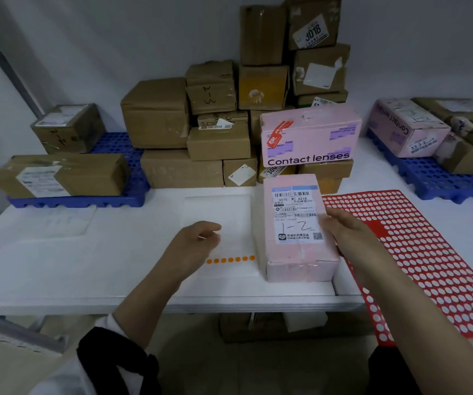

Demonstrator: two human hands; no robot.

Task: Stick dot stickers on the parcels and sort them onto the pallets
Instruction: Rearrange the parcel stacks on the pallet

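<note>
Near the middle of the desk [58,266], steadies a pink parcel [295,255] with the right hand [343,232], thumb over the label and fingers curled round the 3 o'clock edge. Lies flat, label up, handwritten "1-2" showing, no dot visible on it yet. Hovers the left hand [195,243] at 9 o'clock of the parcel, just above a row of orange dots [231,260]; fingers drawn narrow toward the thumb, but cannot tell whether a dot is pinched between them. At 3 o'clock, has a red dot sheet [417,252] to hand, mostly picked bare. Likely step: choosing and lifting a sticker, ahead of sticking. Calls next for peeling one dot cleanly, pressing it onto the parcel top, then carrying the parcel to the matching pallet: left blue pallet [110,143] at 10 o'clock or right blue pallet [434,181] at 2 o'clock. At 12 o'clock, leaves a stack of brown parcels [201,124] unsorted.
</note>
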